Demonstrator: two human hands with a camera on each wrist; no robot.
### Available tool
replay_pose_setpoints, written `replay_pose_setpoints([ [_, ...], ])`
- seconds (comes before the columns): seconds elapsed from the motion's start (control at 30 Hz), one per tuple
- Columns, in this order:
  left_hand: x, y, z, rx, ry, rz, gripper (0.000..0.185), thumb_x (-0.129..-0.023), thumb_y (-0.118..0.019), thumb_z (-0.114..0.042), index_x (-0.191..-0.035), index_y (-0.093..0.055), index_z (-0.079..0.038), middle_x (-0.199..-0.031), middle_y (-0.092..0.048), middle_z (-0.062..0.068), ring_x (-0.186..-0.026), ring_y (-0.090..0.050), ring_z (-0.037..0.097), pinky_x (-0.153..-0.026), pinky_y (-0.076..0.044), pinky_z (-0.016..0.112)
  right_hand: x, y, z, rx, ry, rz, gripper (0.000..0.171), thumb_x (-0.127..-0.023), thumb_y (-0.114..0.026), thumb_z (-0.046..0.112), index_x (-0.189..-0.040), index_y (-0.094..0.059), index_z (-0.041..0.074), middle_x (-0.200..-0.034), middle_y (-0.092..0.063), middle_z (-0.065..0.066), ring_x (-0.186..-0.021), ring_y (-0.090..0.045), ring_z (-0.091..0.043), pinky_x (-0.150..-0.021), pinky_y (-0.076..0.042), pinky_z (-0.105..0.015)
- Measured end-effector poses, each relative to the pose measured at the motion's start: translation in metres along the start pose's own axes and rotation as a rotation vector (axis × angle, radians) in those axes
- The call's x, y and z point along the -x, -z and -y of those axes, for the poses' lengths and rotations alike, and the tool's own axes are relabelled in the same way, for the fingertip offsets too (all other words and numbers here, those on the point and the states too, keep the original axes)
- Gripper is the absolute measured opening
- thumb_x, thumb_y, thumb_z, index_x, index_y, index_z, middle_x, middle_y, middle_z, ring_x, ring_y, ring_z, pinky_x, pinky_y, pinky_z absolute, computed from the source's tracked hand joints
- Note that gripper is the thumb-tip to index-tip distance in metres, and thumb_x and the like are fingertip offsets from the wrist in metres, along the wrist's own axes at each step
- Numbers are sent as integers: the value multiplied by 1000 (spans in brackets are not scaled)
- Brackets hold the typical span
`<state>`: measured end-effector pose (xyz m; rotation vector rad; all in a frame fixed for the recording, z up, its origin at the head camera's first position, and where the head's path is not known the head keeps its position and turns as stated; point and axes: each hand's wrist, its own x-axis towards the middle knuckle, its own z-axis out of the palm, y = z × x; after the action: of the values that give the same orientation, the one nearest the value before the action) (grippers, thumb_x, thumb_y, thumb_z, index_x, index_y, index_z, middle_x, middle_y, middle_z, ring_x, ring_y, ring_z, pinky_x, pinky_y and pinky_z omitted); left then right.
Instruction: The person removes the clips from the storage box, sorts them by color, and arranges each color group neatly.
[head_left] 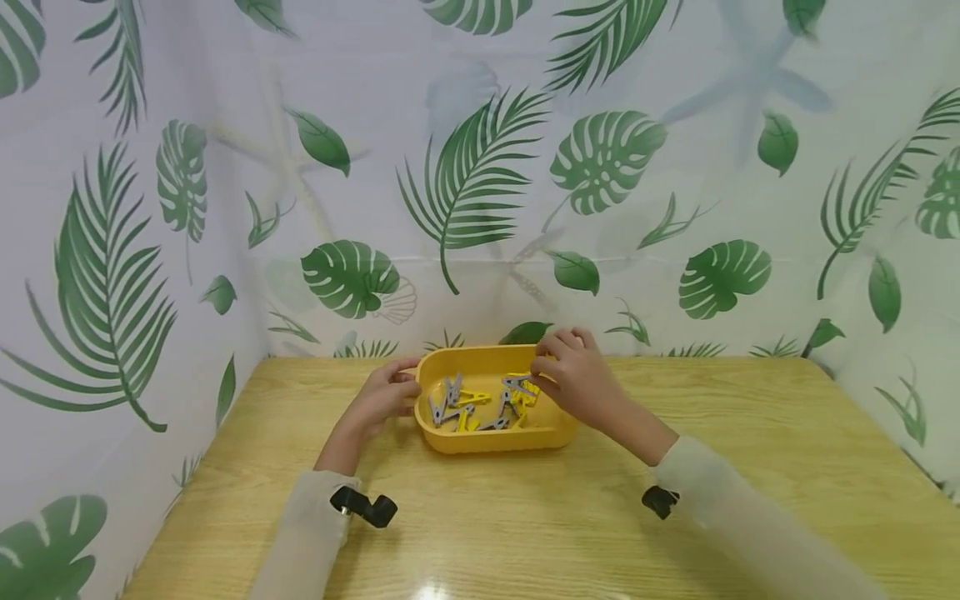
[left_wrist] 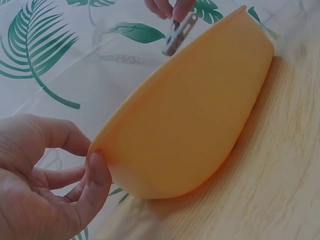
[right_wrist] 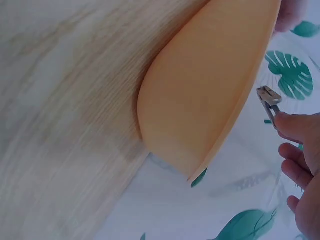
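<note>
A yellow oval tub (head_left: 495, 440) stands on the wooden table and holds several grey and yellow clothespins (head_left: 468, 407). My left hand (head_left: 399, 388) grips the tub's left rim. In the left wrist view its thumb (left_wrist: 97, 172) lies on the rim of the tub (left_wrist: 195, 125) with the fingers curled behind. My right hand (head_left: 546, 372) is over the tub's far right side and pinches a grey clothespin (head_left: 517, 384). The right wrist view shows that clothespin (right_wrist: 269, 100) held at my right hand's fingertips (right_wrist: 295, 125), just beyond the rim of the tub (right_wrist: 210, 85).
The light wooden table (head_left: 525, 533) spreads out in front of and beside the tub. A white curtain with green leaf print (head_left: 480, 183) closes off the back and both sides. Black wrist mounts (head_left: 365, 506) sit on both pale sleeves.
</note>
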<state>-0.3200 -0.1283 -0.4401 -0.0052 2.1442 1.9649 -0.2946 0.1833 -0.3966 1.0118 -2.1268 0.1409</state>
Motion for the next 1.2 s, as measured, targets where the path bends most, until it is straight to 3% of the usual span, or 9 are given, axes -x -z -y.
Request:
replay_pose_setpoints([
  [0.33, 1, 0, 2, -18, 8, 9, 56, -94, -55, 0, -149, -46, -3, -113, -48, 9, -90, -55, 15, -65, -56, 22, 41, 19, -29, -8, -362, -154, 16, -76, -88, 6, -79, -72, 3, -88, -65, -13, -87, -58, -36, -87, -42, -55],
  [0.5, 2, 0, 2, -18, 4, 11, 57, -94, -56, 0, -149, -46, -2, -113, -48, 9, -89, -55, 15, -66, -56, 22, 69, 22, -50, 43, -418, -163, 16, -77, -86, 5, -77, -71, 2, -83, -65, -14, -82, -57, -38, -85, -41, -58],
  [0.87, 1, 1, -1, -17, -5, 19, 58, -93, -55, 0, -150, -44, -2, -110, -48, 8, -88, -53, 14, -67, -57, 22, 108, 23, -76, 144, -361, -1, 18, -73, -88, 5, -73, -69, 4, -81, -64, -13, -79, -59, -37, -83, -45, -61],
  [1.2, 0, 3, 1, -18, 2, 32, 59, -94, -55, 0, -151, -43, -2, -108, -48, 6, -87, -54, 13, -69, -57, 24, 117, 19, -67, 135, -444, 261, 18, -79, -84, 12, -70, -69, 10, -83, -66, -13, -85, -60, -39, -86, -44, -62],
])
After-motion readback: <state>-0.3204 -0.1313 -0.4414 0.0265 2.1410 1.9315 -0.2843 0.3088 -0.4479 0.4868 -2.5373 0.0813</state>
